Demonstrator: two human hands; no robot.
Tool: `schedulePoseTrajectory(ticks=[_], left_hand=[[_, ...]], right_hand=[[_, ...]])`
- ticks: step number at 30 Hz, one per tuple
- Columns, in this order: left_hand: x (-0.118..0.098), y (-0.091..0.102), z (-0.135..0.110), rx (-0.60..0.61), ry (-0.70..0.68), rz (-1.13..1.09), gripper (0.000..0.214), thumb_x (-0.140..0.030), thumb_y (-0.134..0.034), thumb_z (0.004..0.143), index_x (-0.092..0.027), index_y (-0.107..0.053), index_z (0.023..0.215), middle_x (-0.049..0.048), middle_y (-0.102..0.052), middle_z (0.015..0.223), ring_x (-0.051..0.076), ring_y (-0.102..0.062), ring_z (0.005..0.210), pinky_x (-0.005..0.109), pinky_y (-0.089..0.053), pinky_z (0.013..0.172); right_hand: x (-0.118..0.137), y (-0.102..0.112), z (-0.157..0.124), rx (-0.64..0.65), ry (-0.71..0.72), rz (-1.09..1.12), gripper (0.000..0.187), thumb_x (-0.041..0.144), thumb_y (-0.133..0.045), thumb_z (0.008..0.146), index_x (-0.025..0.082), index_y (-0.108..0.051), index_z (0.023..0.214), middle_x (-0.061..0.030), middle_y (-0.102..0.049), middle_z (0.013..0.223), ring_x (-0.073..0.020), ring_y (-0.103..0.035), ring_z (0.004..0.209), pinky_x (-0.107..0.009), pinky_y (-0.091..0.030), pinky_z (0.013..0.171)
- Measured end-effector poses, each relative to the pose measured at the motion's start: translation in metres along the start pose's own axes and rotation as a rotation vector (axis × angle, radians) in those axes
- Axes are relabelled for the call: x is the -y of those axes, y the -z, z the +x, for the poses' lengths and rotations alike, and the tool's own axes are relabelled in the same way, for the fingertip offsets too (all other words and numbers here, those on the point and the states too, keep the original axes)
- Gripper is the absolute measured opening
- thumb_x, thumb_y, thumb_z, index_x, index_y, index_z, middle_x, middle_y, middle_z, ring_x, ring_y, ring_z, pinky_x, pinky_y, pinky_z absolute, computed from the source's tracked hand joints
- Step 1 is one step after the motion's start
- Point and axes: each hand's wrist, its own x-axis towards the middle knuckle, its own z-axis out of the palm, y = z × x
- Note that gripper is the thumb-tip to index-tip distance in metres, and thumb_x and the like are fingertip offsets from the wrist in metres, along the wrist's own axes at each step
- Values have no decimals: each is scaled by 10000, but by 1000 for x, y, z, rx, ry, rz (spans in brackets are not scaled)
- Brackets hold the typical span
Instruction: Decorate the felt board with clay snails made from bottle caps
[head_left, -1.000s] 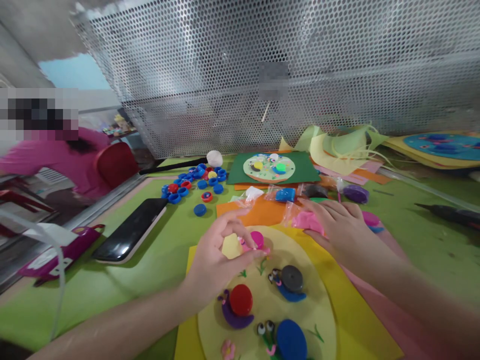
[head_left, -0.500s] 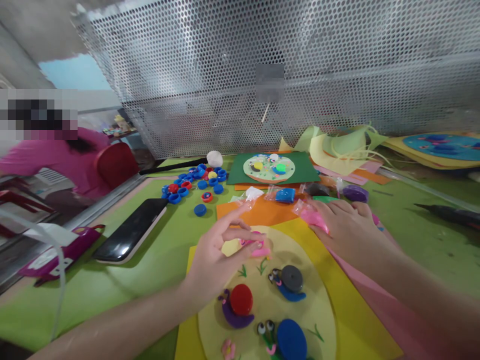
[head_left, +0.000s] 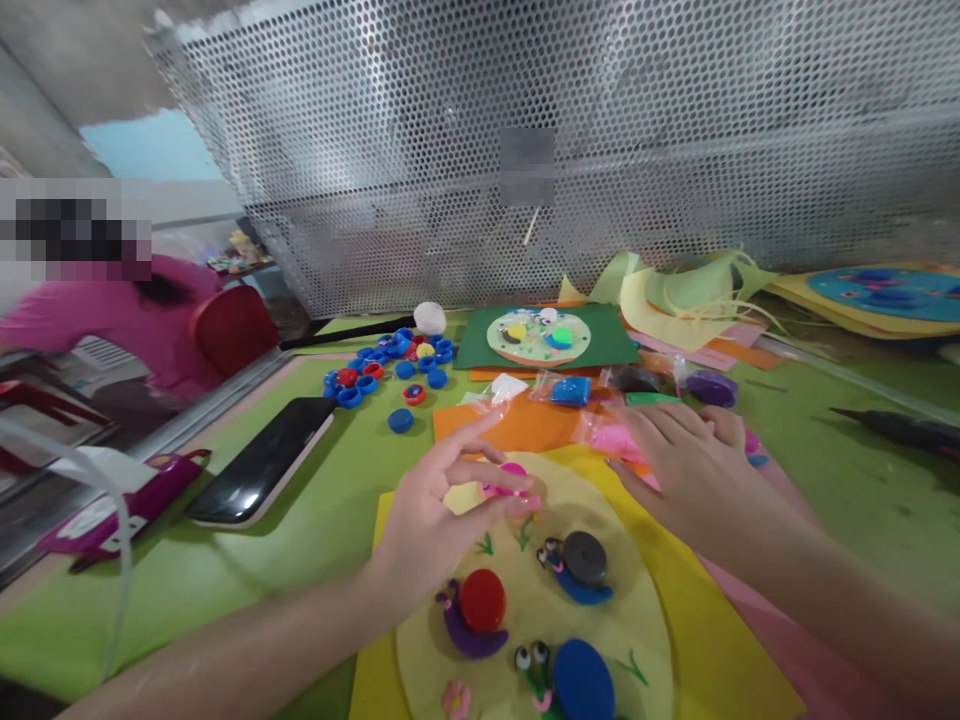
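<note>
My left hand (head_left: 431, 510) is pinched on a pink bottle-cap snail (head_left: 514, 482) at the top of a pale yellow oval board (head_left: 630, 620), index finger raised. My right hand (head_left: 694, 462) lies flat with fingers spread, fingertips on a bag of pink clay (head_left: 611, 438). Below on the board sit a red-cap snail with a purple body (head_left: 480, 605), a grey-cap snail with a blue body (head_left: 581, 562) and a blue-cap snail (head_left: 581, 682).
A black phone (head_left: 262, 460) lies at left, with several blue and red bottle caps (head_left: 386, 365) behind it. Bags of blue clay (head_left: 570, 390) and purple clay (head_left: 711, 387), a green sheet with a round craft (head_left: 540, 335), a black tool (head_left: 907, 430). A person in pink (head_left: 127, 310) sits far left.
My left hand has set the pink cap piece down lower onto the board and its index finger has lifted. My right hand has shifted slightly over the pink clay bag.
</note>
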Motion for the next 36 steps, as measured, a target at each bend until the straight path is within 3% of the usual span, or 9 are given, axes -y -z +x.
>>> schedulePoseTrajectory(ticks=[3, 7, 11, 14, 20, 24, 30, 36], left_hand=[[-3, 0, 0, 19, 0, 31, 63, -233, -674, 773, -214, -673, 832, 5, -734, 814, 155, -590, 996, 273, -444, 921], [-4, 0, 0, 28, -2, 43, 78, -271, -674, 768, -208, -686, 814, 28, -734, 822, 188, -609, 999, 307, -474, 895], [-3, 0, -1, 35, 53, 104, 362, -320, -659, 781, -236, -589, 1125, 27, -728, 847, 213, -636, 948, 399, -414, 945], [-1, -1, 0, 67, 45, 207, 414, -342, -603, 825, -253, -523, 1221, 39, -730, 865, 237, -615, 1002, 439, -354, 965], [6, -3, 2, 94, -20, 370, 432, -297, -692, 761, -283, -559, 1171, 20, -728, 948, 259, -581, 1084, 421, -330, 941], [11, -3, 4, 142, -58, 389, 403, -285, -638, 819, -283, -514, 1202, -7, -740, 918, 242, -571, 1096, 405, -294, 917], [14, -7, 5, 193, -218, 433, 463, -255, -676, 799, -309, -472, 1210, -63, -746, 817, 221, -602, 969, 372, -244, 871], [13, -7, 3, 203, -263, 564, 333, -281, -617, 833, -338, -556, 1155, -23, -735, 862, 242, -596, 965, 379, -254, 867]], right_hand=[[2, 1, 0, -16, 12, 42, 286, 259, -351, 914, 100, -532, 1066, -98, -652, 928, -257, -574, 858, -406, -322, 738], [4, 1, -1, -23, 24, 84, 295, 261, -339, 922, 97, -529, 1077, -109, -654, 952, -259, -569, 891, -405, -332, 756], [4, 3, -1, 21, 10, 128, 280, 242, -354, 912, 109, -523, 1093, -104, -655, 959, -254, -572, 898, -412, -332, 776], [6, 5, -1, 21, 12, 151, 287, 247, -335, 920, 134, -526, 1101, -94, -660, 960, -247, -578, 897, -416, -323, 777], [8, 0, -4, 49, 16, 163, 304, 260, -339, 920, 123, -512, 1129, -119, -648, 1042, -262, -572, 946, -424, -311, 780], [11, -4, -6, 60, 21, 227, 266, 250, -364, 915, 159, -508, 1120, -81, -655, 1033, -245, -578, 948, -416, -297, 780], [17, 2, -4, 10, 48, 324, 218, 172, -371, 895, 183, -557, 1007, -43, -673, 853, -185, -585, 801, -360, -314, 768], [19, 2, -3, -1, 106, 442, 165, 177, -417, 909, 193, -570, 967, 3, -659, 799, -145, -588, 756, -328, -304, 751]])
